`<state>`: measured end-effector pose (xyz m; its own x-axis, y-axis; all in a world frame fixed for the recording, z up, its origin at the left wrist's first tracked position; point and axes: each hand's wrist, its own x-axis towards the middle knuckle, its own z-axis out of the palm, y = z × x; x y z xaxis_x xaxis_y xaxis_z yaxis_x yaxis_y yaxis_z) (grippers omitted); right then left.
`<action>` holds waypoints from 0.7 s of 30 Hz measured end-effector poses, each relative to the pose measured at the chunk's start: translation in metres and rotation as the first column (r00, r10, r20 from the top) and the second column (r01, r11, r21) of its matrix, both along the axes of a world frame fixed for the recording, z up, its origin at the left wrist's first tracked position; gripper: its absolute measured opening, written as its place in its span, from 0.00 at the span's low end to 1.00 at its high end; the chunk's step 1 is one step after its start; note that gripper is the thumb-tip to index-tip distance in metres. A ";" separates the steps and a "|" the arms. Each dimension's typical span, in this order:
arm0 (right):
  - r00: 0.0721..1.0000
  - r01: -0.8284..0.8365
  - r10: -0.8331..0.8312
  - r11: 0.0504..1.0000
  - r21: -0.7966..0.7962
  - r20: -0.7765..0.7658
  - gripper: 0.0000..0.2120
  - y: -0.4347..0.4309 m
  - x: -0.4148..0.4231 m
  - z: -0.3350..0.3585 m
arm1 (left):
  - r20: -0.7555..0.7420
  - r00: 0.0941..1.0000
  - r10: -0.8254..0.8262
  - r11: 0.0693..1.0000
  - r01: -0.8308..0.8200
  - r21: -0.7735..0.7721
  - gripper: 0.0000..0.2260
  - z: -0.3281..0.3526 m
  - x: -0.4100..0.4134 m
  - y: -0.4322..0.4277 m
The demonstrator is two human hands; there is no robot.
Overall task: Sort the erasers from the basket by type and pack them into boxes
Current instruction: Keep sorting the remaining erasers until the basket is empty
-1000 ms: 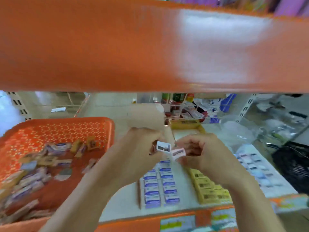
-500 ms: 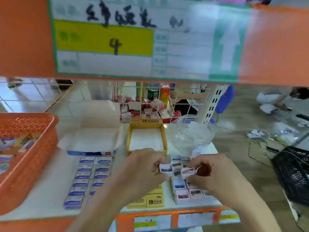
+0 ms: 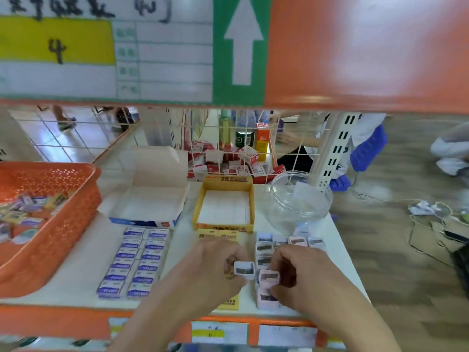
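My left hand (image 3: 215, 265) pinches a small white eraser (image 3: 244, 269) above the shelf. Just beside it, my right hand (image 3: 297, 273) pinches a pink eraser (image 3: 269, 278) over a column of pink and white erasers (image 3: 264, 250). Blue-sleeved erasers (image 3: 134, 260) lie in two neat columns at the left. Yellow erasers (image 3: 218, 236) lie under my left hand, partly hidden. An orange basket (image 3: 58, 224) at far left holds several mixed erasers. Behind the rows stand an open white-and-blue box (image 3: 149, 207) and an open yellow box (image 3: 224, 207), both showing bare bottoms.
A clear plastic jar (image 3: 299, 199) lies on its side at the back right of the white shelf (image 3: 81, 262). A wire grid backs the shelf, with red-and-white boxes (image 3: 228, 161) beyond it. An orange upper shelf with a label sign (image 3: 127, 47) hangs overhead.
The view swung right and down from the basket to the sorted rows. Both hands, each holding its eraser, lowered toward the pink and white column at the shelf's front right.
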<state>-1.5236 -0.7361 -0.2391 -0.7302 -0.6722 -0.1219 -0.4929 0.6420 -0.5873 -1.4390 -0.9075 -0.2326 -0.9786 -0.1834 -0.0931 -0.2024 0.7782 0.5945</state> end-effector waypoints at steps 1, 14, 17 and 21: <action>1.000 -0.003 0.004 1.000 0.004 -0.007 0.07 -0.001 0.000 -0.001 | -0.002 1.000 0.001 1.000 -0.001 0.003 0.08 -0.001 0.000 0.001; 0.999 0.021 -0.024 0.997 -0.070 -0.046 0.12 0.002 0.003 -0.001 | -0.029 1.000 -0.009 0.993 0.013 0.116 0.09 -0.009 0.007 0.006; 0.999 0.024 -0.026 0.995 -0.093 -0.019 0.12 0.005 0.004 -0.001 | -0.032 0.998 -0.050 0.988 0.054 0.145 0.09 -0.008 0.009 0.012; 1.000 0.017 -0.020 0.994 -0.104 -0.023 0.13 0.006 0.004 -0.003 | -0.038 0.997 -0.068 0.987 0.073 0.143 0.09 -0.010 0.008 0.020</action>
